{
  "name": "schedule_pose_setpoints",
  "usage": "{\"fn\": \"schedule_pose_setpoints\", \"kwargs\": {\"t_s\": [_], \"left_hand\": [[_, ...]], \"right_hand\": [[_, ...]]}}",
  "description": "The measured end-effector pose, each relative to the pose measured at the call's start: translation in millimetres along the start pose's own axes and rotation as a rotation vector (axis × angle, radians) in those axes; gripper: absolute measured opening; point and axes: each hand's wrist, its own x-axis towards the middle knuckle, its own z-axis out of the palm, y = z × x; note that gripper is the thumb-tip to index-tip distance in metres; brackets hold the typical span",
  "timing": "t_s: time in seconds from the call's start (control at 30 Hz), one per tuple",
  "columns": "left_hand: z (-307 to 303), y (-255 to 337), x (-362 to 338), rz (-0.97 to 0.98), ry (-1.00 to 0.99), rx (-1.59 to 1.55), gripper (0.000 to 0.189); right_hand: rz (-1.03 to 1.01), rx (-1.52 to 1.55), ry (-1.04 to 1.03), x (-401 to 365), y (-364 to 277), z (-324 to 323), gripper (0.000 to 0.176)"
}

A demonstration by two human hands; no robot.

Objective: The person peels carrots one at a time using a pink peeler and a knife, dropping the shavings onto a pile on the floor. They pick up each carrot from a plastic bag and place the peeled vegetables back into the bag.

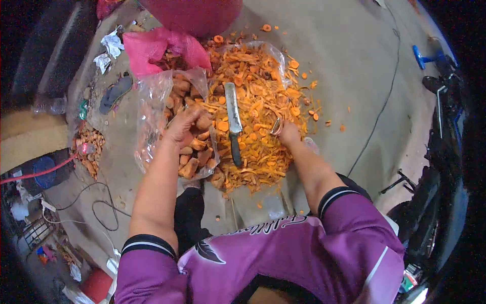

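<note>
My left hand [183,125] is closed around a brown-skinned root [204,122], above an open clear plastic bag [147,114] full of similar roots [188,166]. In my right hand [289,134] is a small metal peeler [276,126], held over the right side of a wide heap of orange peelings and round slices [260,152]. Between the hands, a broad-bladed knife [233,109] with a dark handle lies on the heap, its handle toward me. Neither hand touches it. My fingers partly hide the root and the peeler's handle.
Beyond the bag lies a pink mesh sack [147,50], with a large dark-pink tub [197,15] behind it. A sandal [116,93] and small root pieces [90,147] are on the floor at left. A cable [390,91] crosses the floor at right.
</note>
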Motion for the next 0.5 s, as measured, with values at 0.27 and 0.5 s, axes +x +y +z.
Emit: {"fn": "schedule_pose_setpoints", "kwargs": {"t_s": [0.27, 0.5], "left_hand": [[55.7, 24.2, -35.6, -0.051, -0.025, 0.067, 0.033], [118.7, 32.8, -117.8, 0.068, -0.027, -0.120, 0.036]], "right_hand": [[0.117, 0.428, -0.167, -41.5, -74.1, -134.0, 0.031], [0.022, 0.973, -0.386, -89.6, -121.4, -275.9, 0.040]]}}
